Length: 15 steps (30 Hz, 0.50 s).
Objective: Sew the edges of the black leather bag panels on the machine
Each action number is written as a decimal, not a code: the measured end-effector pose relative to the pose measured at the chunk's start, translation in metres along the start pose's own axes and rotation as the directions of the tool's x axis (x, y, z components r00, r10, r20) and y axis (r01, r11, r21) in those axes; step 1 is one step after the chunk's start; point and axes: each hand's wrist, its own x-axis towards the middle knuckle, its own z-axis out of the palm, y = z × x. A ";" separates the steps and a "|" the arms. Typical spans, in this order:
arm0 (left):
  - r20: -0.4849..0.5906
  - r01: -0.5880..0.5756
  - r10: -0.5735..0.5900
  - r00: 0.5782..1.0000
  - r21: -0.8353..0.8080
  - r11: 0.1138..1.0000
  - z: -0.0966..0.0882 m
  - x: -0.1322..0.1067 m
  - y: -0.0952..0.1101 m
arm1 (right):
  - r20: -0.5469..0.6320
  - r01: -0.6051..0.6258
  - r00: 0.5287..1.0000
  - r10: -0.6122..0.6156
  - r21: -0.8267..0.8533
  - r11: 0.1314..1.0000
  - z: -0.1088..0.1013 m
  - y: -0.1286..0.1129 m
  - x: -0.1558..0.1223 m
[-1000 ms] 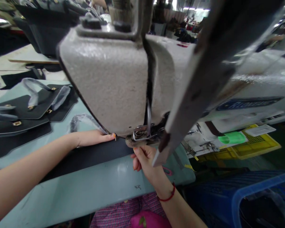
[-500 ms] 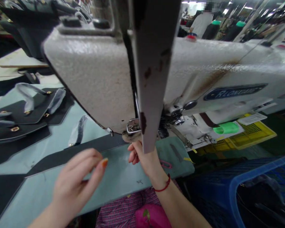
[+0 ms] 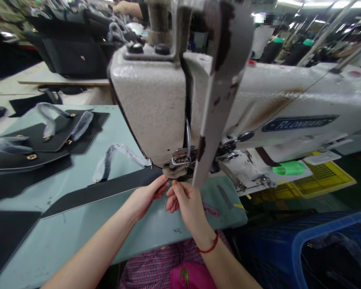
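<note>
A long black bag panel (image 3: 105, 194) with a handle in clear plastic wrap (image 3: 108, 158) lies on the green table, its right end beneath the head of a sewing machine (image 3: 150, 104). At that end, just below the presser area (image 3: 179, 166), my left hand (image 3: 146, 198) pinches the panel's near edge between thumb and fingers. Close beside it, my right hand (image 3: 188, 200) has thumb and forefinger pressed together and the other fingers curled. What lies between those right fingertips is too small to make out. The needle is hidden behind the machine's parts.
More black panels with wrapped handles (image 3: 58, 128) lie at the left. A pink tool (image 3: 210, 210) rests right of my right hand. A blue crate (image 3: 297, 241) stands at the lower right, a yellow basket (image 3: 333, 180) behind it. Another person's arm (image 3: 128, 9) shows at the back.
My left hand has moved right and forward from over the table to the panel's edge beside my right hand. My right hand stays at the machine. The view has shifted slightly.
</note>
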 end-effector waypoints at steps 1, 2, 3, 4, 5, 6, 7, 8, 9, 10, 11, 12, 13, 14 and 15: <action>-0.006 0.025 -0.026 1.000 -0.025 0.999 0.001 -0.001 -0.001 | 0.011 -0.008 1.000 0.009 -0.010 1.000 -0.001 0.005 -0.005; -0.011 0.048 -0.049 0.999 -0.050 0.998 0.002 -0.002 -0.001 | 0.023 -0.027 0.999 0.027 -0.025 0.999 -0.002 0.011 -0.009; -0.020 0.052 -0.054 0.998 -0.059 0.997 0.003 -0.003 -0.001 | 0.033 -0.051 0.998 0.052 -0.041 0.998 -0.004 0.017 -0.014; -0.030 0.039 -0.041 0.999 -0.048 0.998 0.005 -0.005 0.000 | 0.043 -0.078 0.996 0.080 -0.057 0.995 -0.005 0.024 -0.019; -0.034 0.019 -0.020 0.999 -0.029 0.999 0.006 -0.006 0.001 | 0.053 -0.104 0.993 0.108 -0.071 0.992 -0.006 0.031 -0.023; -0.031 -0.001 0.000 1.000 -0.010 1.000 0.008 -0.007 0.002 | 0.060 -0.129 0.989 0.134 -0.082 0.988 -0.008 0.037 -0.027; -0.021 -0.015 0.015 1.000 0.002 1.000 0.009 -0.008 0.004 | 0.066 -0.150 0.986 0.156 -0.090 0.985 -0.009 0.043 -0.030; -0.011 -0.025 0.025 1.000 0.002 1.000 0.010 -0.009 0.005 | 0.068 -0.169 0.982 0.176 -0.098 0.981 -0.010 0.048 -0.032; 0.004 -0.033 0.033 0.999 -0.009 0.999 0.011 -0.009 0.005 | 0.068 -0.185 0.979 0.193 -0.108 0.977 -0.011 0.053 -0.034; 0.020 -0.038 0.039 0.999 -0.024 0.999 0.011 -0.009 0.005 | 0.068 -0.198 0.976 0.207 -0.118 0.973 -0.012 0.058 -0.035; 0.032 -0.045 0.046 0.998 -0.041 0.998 0.011 -0.008 0.005 | 0.065 -0.208 0.974 0.217 -0.129 0.970 -0.013 0.062 -0.036; 0.041 -0.053 0.055 0.998 -0.057 0.997 0.010 -0.007 0.004 | 0.064 -0.214 0.972 0.225 -0.141 0.967 -0.014 0.066 -0.036; 0.047 -0.061 0.064 0.997 -0.068 0.996 0.010 -0.005 0.004 | 0.063 -0.218 0.971 0.230 -0.154 0.964 -0.014 0.070 -0.037; 0.046 -0.070 0.073 0.996 -0.074 0.995 0.009 -0.003 0.003 | 0.063 -0.220 0.970 0.233 -0.167 0.961 -0.015 0.073 -0.037; 0.044 -0.078 0.082 0.996 -0.078 0.994 0.009 -0.002 0.003 | 0.064 -0.222 0.970 0.236 -0.180 0.958 -0.016 0.076 -0.038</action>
